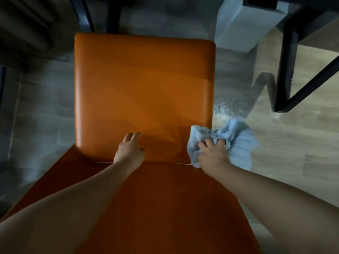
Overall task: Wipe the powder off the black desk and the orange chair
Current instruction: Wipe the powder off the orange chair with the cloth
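Right hand (212, 153) grip bunches blue cloth (236, 142) at orange chair (143, 85) seat's right edge; left hand (129, 149) rests spread on seat.

orange seat (143, 85) open, desk leg (286, 70) right

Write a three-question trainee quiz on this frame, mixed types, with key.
1. True or false: the left hand holds the crumpled light blue cloth.
2. Where does white powder show? A) centre of the orange padded chair seat B) wooden floor right of the seat C) grey box
3. Fill in: the right hand grips the ____.

Key: 1 false; 2 B; 3 cloth.
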The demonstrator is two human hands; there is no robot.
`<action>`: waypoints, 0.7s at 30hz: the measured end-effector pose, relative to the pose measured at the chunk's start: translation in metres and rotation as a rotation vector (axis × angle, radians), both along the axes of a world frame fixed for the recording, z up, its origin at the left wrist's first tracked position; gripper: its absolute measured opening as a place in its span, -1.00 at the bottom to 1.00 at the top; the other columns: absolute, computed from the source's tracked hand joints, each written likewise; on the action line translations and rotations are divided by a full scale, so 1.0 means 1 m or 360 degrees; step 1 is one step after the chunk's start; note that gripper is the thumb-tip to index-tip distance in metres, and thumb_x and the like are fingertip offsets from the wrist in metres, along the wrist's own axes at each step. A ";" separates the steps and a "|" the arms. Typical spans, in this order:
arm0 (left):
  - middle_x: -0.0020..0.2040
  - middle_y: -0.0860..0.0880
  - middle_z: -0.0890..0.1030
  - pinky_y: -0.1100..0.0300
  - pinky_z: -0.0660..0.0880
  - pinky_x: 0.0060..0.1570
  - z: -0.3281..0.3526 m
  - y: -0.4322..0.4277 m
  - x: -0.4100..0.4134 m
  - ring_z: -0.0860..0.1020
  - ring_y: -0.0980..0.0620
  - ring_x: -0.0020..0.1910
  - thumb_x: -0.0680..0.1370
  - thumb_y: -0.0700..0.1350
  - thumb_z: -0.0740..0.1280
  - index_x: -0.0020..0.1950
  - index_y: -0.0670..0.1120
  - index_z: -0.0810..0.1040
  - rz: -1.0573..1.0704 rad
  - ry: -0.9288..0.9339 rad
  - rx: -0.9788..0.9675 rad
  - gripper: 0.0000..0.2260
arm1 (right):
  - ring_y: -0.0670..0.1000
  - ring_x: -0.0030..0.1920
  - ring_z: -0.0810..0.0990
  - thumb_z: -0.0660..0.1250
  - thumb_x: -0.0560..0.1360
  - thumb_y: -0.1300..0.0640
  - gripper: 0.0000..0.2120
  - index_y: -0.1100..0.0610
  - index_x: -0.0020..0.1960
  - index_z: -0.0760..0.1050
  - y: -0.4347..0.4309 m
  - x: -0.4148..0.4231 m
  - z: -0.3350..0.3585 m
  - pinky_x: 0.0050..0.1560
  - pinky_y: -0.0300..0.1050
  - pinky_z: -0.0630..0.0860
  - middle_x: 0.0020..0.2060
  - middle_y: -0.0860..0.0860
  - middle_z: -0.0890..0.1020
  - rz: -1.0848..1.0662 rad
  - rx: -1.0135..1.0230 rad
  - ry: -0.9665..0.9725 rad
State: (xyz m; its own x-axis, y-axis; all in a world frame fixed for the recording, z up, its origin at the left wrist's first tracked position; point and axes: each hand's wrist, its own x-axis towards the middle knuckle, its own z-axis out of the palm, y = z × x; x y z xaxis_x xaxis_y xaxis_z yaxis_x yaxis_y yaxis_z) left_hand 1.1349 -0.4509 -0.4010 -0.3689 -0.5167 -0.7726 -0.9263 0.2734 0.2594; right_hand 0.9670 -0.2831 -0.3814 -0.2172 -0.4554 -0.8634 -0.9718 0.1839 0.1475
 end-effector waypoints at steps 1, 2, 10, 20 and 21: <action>0.51 0.02 0.14 0.03 0.51 -0.02 0.000 0.000 0.003 0.35 -0.12 0.33 0.57 -0.17 0.18 0.52 0.04 0.10 -0.0003 -0.0002 0.0010 -0.46 | 0.12 0.38 0.13 0.09 0.59 0.03 -0.63 -0.07 0.39 0.34 0.003 -0.010 0.002 0.27 0.18 0.19 0.40 0.00 0.20 -0.0086 -0.0001 0.0075; 0.51 0.03 0.14 0.01 0.52 0.00 0.001 -0.001 0.005 0.35 -0.13 0.32 0.57 -0.17 0.18 0.52 0.04 0.10 -0.0014 -0.0002 0.0016 -0.46 | 0.13 0.37 0.13 0.08 0.59 0.04 -0.62 -0.07 0.40 0.32 0.004 -0.023 0.004 0.28 0.18 0.19 0.38 0.01 0.22 -0.0155 0.0029 0.0192; 0.49 0.02 0.16 0.04 0.51 -0.11 0.004 -0.003 0.001 0.41 -0.15 0.22 0.55 -0.20 0.17 0.52 0.03 0.10 -0.0038 0.0003 0.0051 -0.44 | 0.15 0.37 0.11 0.13 0.51 -0.06 -0.65 -0.05 0.25 0.48 -0.002 -0.029 0.020 0.35 0.38 -0.07 0.35 0.04 0.26 -0.0090 -0.0414 0.0212; 0.48 0.02 0.18 0.05 0.50 -0.10 -0.001 -0.004 -0.001 0.38 -0.13 0.26 0.56 -0.17 0.18 0.52 0.02 0.10 -0.0080 0.0012 0.0021 -0.46 | 0.09 0.32 0.20 0.18 0.52 -0.02 -0.67 -0.11 0.27 0.45 0.018 -0.067 0.000 0.18 0.13 0.28 0.32 -0.01 0.28 -0.0031 0.0057 0.0353; 0.47 0.02 0.18 0.05 0.49 -0.09 -0.002 -0.004 0.001 0.38 -0.13 0.27 0.56 -0.17 0.17 0.52 0.02 0.10 -0.0077 0.0011 0.0015 -0.46 | 0.08 0.30 0.22 0.20 0.51 0.00 -0.69 -0.12 0.23 0.47 0.026 -0.085 0.007 0.19 0.11 0.30 0.27 -0.01 0.31 -0.0112 0.0062 0.0523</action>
